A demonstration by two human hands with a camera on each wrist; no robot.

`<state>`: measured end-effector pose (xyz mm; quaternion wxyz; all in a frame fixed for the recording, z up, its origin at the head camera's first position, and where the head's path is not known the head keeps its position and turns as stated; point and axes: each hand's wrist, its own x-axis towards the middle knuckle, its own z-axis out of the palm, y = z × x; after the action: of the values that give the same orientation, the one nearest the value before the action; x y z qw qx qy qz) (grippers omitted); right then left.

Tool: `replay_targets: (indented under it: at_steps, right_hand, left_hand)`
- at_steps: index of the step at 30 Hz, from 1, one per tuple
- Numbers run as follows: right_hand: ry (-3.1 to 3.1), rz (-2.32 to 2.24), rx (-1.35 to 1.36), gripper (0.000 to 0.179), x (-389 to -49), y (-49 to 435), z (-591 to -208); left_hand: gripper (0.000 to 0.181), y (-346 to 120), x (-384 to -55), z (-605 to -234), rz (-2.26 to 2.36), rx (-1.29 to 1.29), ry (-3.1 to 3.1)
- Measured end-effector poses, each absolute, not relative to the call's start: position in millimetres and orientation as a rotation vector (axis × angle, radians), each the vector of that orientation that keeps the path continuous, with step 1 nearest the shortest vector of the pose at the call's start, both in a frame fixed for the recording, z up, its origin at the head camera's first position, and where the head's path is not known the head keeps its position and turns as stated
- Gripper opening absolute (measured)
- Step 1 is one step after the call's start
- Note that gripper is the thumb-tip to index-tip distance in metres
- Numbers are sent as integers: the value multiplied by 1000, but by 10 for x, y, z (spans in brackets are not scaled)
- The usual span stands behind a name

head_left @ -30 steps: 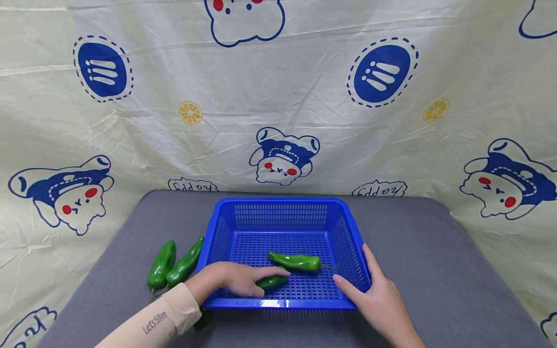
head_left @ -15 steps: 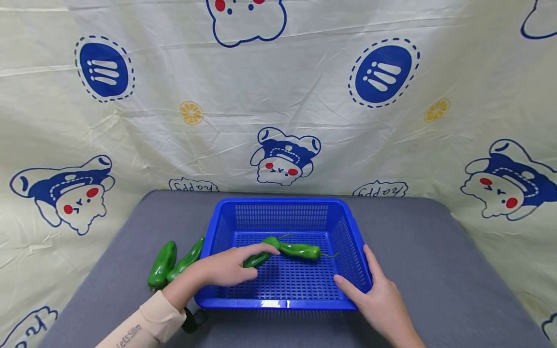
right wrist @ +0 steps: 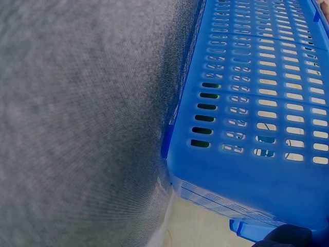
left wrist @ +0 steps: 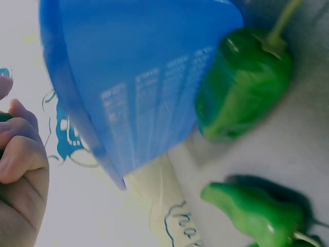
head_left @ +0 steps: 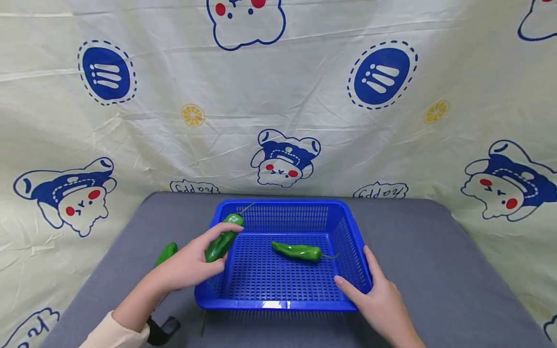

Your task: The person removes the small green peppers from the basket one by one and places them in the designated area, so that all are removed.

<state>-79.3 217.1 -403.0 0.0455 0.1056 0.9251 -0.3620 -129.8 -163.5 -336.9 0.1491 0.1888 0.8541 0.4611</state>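
Note:
My left hand (head_left: 191, 263) grips a dark green pepper (head_left: 223, 241) over the left rim of the blue plastic basket (head_left: 278, 304), its stem pointing up and right. In the left wrist view the curled fingers (left wrist: 23, 159) show at the left edge. Inside the basket lies a lighter green pepper (head_left: 300, 252), stem to the right. At the basket's right rim my right hand (head_left: 383, 299) holds on, thumb inside and fingers outside. Left of the basket, another green pepper (head_left: 167, 253) is partly hidden behind my left hand.
The left wrist view shows a large green pepper (left wrist: 244, 87) close against the basket wall and a green pepper (left wrist: 257, 211) farther off on the grey cloth. Behind the grey table (head_left: 413, 251) hangs a printed cream curtain (head_left: 278, 87). A black strap (head_left: 163, 331) hangs near my left wrist.
My left hand has lifted the dark green pepper from the basket floor and carried it left and up to the left rim. The lighter pepper shifted slightly away. My right hand stays put.

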Motion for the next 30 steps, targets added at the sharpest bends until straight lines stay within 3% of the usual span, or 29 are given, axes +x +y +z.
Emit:
replay_targets:
  at_steps: [11, 15, 30]
  right_hand:
    - [2838, -1091, 310, 110, -800, 2161, -4024]
    - [2835, -1098, 309, 111, -799, 2163, -4028]
    - [2830, -1098, 318, 113, -787, 2156, -4003]
  left_hand:
    - [79, -2182, -1062, -3484, 1531, 463, 2566]
    - [87, -2289, -1005, -3561, 1549, 328, 2583]
    - [88, -2188, -893, -4159, 1130, 201, 2731]
